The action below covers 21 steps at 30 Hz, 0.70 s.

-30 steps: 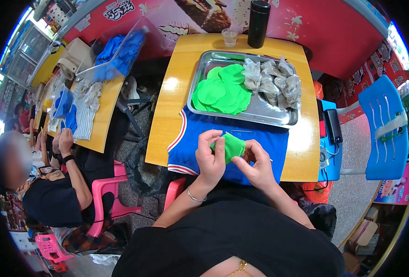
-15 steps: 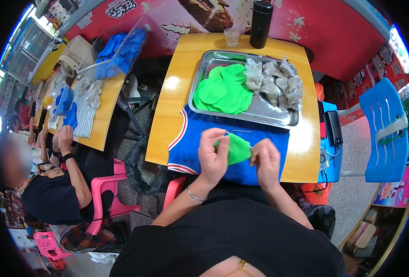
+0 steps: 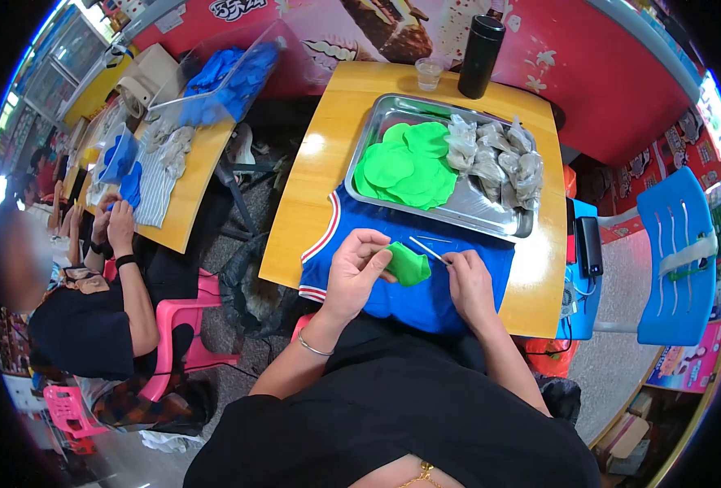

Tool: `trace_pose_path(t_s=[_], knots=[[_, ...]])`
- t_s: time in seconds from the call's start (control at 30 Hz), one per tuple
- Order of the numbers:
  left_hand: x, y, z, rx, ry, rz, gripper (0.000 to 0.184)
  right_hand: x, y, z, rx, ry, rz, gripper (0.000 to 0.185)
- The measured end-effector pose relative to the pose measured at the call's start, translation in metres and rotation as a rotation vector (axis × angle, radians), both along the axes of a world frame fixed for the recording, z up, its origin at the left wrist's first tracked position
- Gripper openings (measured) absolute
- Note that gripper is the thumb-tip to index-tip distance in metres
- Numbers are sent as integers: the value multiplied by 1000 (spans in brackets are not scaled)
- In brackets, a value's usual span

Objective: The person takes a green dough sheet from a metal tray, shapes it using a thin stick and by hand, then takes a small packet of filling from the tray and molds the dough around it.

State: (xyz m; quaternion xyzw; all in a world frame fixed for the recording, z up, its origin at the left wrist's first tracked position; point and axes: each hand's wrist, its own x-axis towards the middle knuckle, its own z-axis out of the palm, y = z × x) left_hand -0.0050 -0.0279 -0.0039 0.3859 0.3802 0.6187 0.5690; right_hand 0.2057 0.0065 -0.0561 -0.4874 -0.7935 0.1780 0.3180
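Thumb and fingers of my left hand (image 3: pixel 362 272) pinch a small folded green piece (image 3: pixel 408 264) above the blue jersey (image 3: pixel 393 305). My right hand (image 3: pixel 468 281) grips the lower end of a thin whitish stick (image 3: pixel 430 250), whose tip points up and left, just right of the green piece. A second thin stick (image 3: pixel 434 240) lies on the jersey. Beyond my hands is a metal tray (image 3: pixel 450 213) with a heap of round green sheets (image 3: pixel 405 171) on its left and several knotted bags (image 3: pixel 499 163) on its right.
A black bottle (image 3: pixel 482 57) and a clear cup (image 3: pixel 428 74) stand at the table's back. At left, a seated person (image 3: pixel 92 325) works with blue material by a clear bin (image 3: pixel 222 81). A blue chair (image 3: pixel 676 256) stands at right.
My right hand has drawn away from the green piece and now shows the stick. The green piece has been turned and looks more crumpled. The whole view has shifted slightly.
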Motion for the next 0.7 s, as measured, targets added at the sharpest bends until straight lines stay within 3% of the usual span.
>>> trace_pose_path(t_s=[0.07,0.2,0.47,0.7], knots=[[-2,0,1,24,19,-12,18,2,4,-2,-18,146,-25,16],[-6,3,4,61,44,30,18,11,-7,43,-120,335,0,13],[-2,3,12,105,4,-46,21,9,-23,79,-87,251,86,13],[7,1,16,160,147,-32,11,-7,-25,80,-74,321,108,13]])
